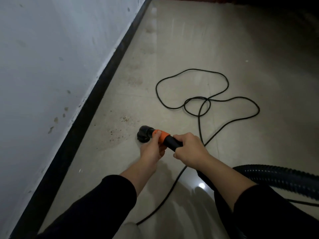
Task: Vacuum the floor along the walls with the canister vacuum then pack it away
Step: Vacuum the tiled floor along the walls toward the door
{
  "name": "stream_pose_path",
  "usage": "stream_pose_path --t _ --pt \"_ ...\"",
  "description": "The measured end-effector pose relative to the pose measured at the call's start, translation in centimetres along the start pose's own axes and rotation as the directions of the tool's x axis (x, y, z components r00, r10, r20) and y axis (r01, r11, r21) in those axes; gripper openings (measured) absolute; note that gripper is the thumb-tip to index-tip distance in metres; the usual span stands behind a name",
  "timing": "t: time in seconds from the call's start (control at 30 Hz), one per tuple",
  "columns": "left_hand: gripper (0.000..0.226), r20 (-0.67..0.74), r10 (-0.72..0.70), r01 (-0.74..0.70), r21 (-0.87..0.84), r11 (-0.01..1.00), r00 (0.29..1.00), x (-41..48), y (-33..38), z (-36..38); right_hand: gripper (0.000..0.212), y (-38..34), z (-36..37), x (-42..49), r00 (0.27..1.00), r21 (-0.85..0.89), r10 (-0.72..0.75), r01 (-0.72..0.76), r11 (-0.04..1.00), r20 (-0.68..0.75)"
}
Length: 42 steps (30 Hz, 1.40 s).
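Both hands were on the vacuum wand [172, 143] just below frame centre. The left hand [152, 149] was pinched on the orange collar [161, 136], thumb on top and fingers beneath. The right hand [190, 150] was wrapped fully around the black tube just behind that collar. The black nozzle [144, 133] sat at the wand's 10 o'clock end, touching or just above the floor [172, 49]; contact could not be confirmed. Brown debris [125, 119] lay at 11 o'clock from the nozzle, near the black skirting [96, 100] below the white wall [51, 57]. The power cord [198, 100] lay looped at 1 o'clock. The ribbed hose [276, 176] ran off at 4 o'clock.
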<state>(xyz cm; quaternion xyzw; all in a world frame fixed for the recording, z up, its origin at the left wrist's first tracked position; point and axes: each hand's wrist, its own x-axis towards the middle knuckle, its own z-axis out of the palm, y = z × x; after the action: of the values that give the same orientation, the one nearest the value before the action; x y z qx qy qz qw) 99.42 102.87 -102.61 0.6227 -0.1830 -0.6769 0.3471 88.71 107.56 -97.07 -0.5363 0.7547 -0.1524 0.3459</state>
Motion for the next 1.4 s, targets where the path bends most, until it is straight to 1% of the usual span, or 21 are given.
stream_pose_path --t 0.07,0.13,0.3,0.4,0.53,0.83,1.0,1.4 --pt "0.028 0.001 0.025 -0.025 0.108 0.994 1.000 0.2 0.3 0.8 0.023 0.5 -0.4 0.2 1.000 0.011 0.022 -0.022 1.000 -0.020" --pt "0.029 -0.003 0.040 -0.039 0.140 0.989 0.999 0.5 0.7 1.6 0.022 0.8 -0.6 0.6 0.999 0.023 0.033 -0.032 0.999 -0.043" --pt "0.023 0.025 0.039 -0.039 0.004 0.999 0.999 1.0 0.3 3.0 0.020 1.4 -0.6 1.0 0.995 0.056 0.029 -0.024 0.998 -0.093" --pt "0.021 0.025 0.045 -0.044 -0.012 0.999 0.999 1.8 -0.3 3.0 0.020 1.8 0.2 1.0 0.994 0.061 0.026 -0.020 0.998 -0.106" --pt "0.025 0.005 0.047 -0.047 -0.017 0.999 0.999 2.7 -0.2 2.9 0.019 1.9 1.4 1.2 0.991 0.061 0.006 0.002 0.998 -0.132" --pt "0.025 -0.008 0.052 -0.052 -0.065 0.997 0.999 3.4 -0.2 2.3 0.025 1.6 1.8 1.4 0.995 0.165 0.005 0.011 0.986 -0.099" --pt "0.025 -0.029 0.063 -0.064 -0.065 0.996 0.998 3.6 -0.2 1.1 0.030 1.0 2.1 1.3 0.997 0.172 -0.013 0.025 0.985 -0.070" --pt "0.024 -0.080 0.086 -0.094 -0.096 0.991 0.993 3.4 0.5 -2.1 0.031 -0.8 3.8 1.1 0.996 0.169 -0.083 0.085 0.982 -0.018"
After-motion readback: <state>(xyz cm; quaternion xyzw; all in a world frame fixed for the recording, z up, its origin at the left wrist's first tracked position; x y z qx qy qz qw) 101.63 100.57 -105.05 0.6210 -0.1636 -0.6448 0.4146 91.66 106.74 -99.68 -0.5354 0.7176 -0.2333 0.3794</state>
